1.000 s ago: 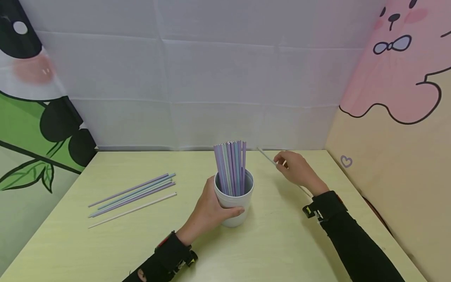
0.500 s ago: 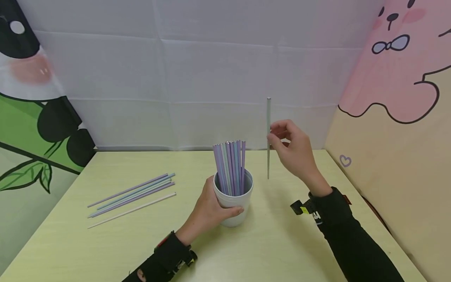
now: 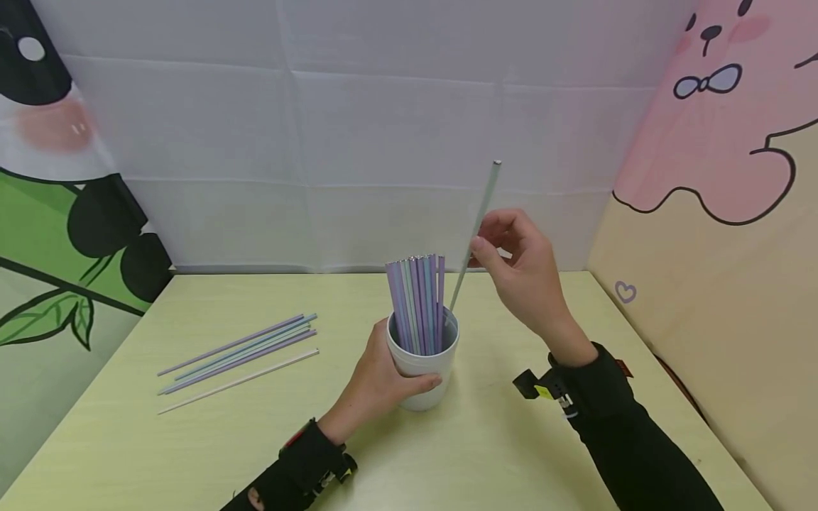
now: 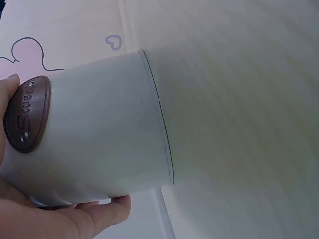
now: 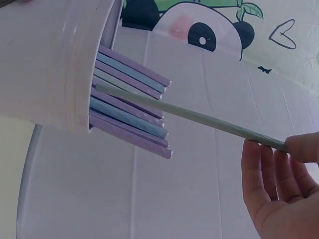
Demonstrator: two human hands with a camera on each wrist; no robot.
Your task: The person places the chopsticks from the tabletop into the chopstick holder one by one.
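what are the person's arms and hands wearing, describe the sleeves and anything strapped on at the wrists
Both hands are bare: no gloves or rings on the left hand or the right hand. Each forearm is covered by a long black sleeve reaching the wrist. A small black device is strapped at each wrist; the right wrist device carries a yellow-green mark, and the left wrist device shows a thin red edge.

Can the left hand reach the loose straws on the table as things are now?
Probably not right away: the left hand grips the cup, so it is busy. The loose straws lie apart on the table to its left, with nothing between them.
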